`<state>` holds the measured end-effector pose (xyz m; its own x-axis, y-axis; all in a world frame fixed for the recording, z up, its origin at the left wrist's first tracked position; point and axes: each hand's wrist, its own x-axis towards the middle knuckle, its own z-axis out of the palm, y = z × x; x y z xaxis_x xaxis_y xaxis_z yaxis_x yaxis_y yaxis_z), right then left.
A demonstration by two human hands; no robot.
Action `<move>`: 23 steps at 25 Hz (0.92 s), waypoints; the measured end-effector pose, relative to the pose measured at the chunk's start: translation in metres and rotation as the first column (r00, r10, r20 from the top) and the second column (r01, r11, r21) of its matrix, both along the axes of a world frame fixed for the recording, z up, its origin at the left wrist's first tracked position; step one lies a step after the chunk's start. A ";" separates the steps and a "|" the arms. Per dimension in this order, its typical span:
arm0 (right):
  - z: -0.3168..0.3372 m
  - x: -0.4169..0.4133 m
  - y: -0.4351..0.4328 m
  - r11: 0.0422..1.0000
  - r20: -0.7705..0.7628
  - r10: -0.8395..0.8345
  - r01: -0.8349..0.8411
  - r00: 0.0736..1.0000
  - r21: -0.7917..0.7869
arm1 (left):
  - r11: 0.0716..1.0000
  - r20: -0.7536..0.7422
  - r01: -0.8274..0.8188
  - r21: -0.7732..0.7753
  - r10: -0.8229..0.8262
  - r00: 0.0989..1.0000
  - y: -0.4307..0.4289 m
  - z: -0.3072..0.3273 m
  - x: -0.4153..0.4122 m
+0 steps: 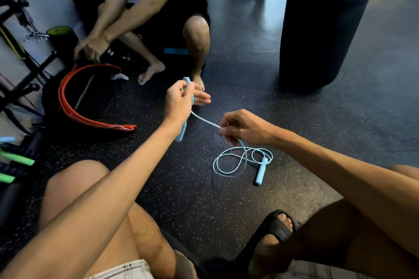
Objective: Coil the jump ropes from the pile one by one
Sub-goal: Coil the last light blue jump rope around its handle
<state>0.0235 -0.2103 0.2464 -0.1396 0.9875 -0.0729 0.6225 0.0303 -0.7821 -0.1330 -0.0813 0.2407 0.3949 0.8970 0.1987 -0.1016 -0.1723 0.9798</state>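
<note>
A light blue jump rope (235, 161) lies partly on the dark speckled floor, its loose loops and one handle (260, 172) below my right hand. My left hand (179, 99) is raised and grips several turns of the cord, with the other blue handle (181, 135) hanging under its wrist. A taut stretch of cord (205, 120) runs from there to my right hand (243, 128), which pinches the cord between its fingertips. More ropes with green (17, 159) and blue handles lie at the far left edge, partly cut off.
Another person squats opposite me, hands at a black bag (90, 102) with an orange rim. A black punching bag (324, 25) hangs at the right. A rack with bands stands at the left. My knees and a sandalled foot (272, 233) fill the near floor.
</note>
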 end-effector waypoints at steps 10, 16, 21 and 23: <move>0.018 0.003 0.005 0.866 0.079 -0.296 0.232 0.952 0.443 | 0.854 -0.282 0.470 -0.224 -0.518 0.807 -0.029 0.005 0.001; 0.011 0.013 0.011 0.853 -0.060 -0.426 0.423 0.903 0.305 | 0.648 0.095 0.644 -0.407 -0.671 0.735 -0.026 0.016 -0.001; 0.005 0.012 0.011 0.918 -0.247 -0.377 0.396 0.892 0.030 | 0.632 0.474 0.637 -0.441 -0.439 0.763 -0.024 0.017 0.003; 0.001 0.012 0.006 0.932 -0.261 -0.358 0.328 0.897 -0.152 | 0.693 0.541 0.546 -0.471 -0.263 0.799 -0.019 0.018 0.003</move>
<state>0.0350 -0.2039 0.2472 0.1769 0.9671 -0.1829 0.3357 -0.2340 -0.9124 -0.1297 -0.1008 0.2591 0.7555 0.6514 -0.0701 -0.4214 0.5651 0.7093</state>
